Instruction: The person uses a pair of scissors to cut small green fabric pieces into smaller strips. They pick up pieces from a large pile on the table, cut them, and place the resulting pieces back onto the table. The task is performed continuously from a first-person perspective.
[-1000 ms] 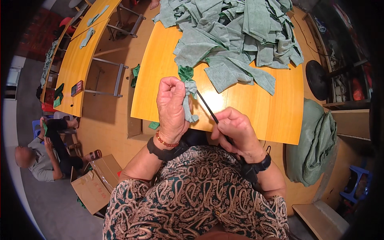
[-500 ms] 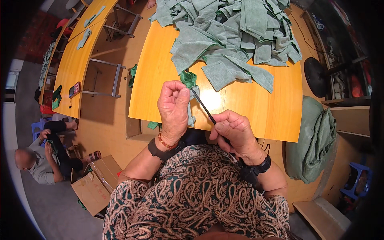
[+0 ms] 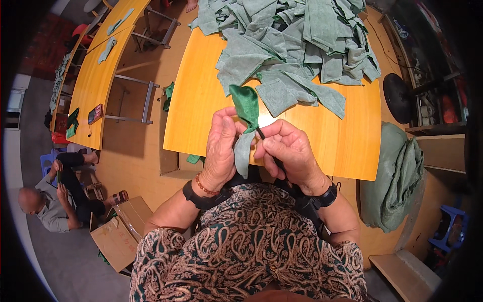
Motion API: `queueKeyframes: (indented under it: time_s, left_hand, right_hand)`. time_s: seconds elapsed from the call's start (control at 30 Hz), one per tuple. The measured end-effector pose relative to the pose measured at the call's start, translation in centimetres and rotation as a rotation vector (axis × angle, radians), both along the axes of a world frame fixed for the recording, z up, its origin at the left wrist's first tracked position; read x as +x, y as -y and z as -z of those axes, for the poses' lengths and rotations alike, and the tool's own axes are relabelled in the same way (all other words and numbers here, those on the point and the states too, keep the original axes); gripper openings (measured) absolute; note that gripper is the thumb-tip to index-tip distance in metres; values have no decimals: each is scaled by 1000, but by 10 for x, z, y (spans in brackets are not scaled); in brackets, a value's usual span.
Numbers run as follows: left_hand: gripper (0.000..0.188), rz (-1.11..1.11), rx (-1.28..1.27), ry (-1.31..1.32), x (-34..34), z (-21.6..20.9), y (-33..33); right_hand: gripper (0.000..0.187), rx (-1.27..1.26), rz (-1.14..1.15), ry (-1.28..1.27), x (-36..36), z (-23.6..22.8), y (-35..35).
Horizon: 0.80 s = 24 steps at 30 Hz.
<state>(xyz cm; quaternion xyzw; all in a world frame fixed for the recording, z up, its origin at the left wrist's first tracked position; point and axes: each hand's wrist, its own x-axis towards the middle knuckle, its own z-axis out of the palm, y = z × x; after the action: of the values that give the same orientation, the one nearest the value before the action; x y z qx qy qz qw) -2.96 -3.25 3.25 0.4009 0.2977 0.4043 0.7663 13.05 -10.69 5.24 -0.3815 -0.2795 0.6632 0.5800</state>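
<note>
Between my hands is a fabric piece (image 3: 245, 106), its bright green side standing up and a paler grey-green tail hanging below. My left hand (image 3: 221, 146) is closed, pinching the cloth at its left edge. In my right hand (image 3: 288, 151) is a thin black rod (image 3: 260, 134), gripped by thumb and fingers, its upper part running into the green cloth. The rod's tip is hidden inside the fabric. Just beyond my hands lies a large heap of grey-green fabric pieces (image 3: 297, 45) on the yellow table.
The yellow table (image 3: 347, 146) ends close in front of me. On the right stands a big green bundle (image 3: 390, 186) beside a dark round fan-like object (image 3: 396, 98). At left, a seated person (image 3: 50, 201) handles cloth near an open cardboard box (image 3: 118, 236); another long table (image 3: 95, 75) stands behind.
The green cloth has opened upward into a taller pocket shape. My right hand has moved up and closer to my left, and less of the rod shows.
</note>
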Motion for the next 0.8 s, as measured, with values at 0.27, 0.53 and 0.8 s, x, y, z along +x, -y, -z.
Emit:
queueKeyframes:
  time_s: [0.27,0.53,0.8]
  left_hand:
    - [17,149,-169,234,13,-9,-10]
    - [15,121,144,28,4,13,4]
    - [27,65,-181,245,13,-14,-7]
  right_hand:
    - [21,-138,-15,49,8,-1,24]
    - [21,-5,169,248,2,10,22]
    - [23,-27,34,229,7,12,30]
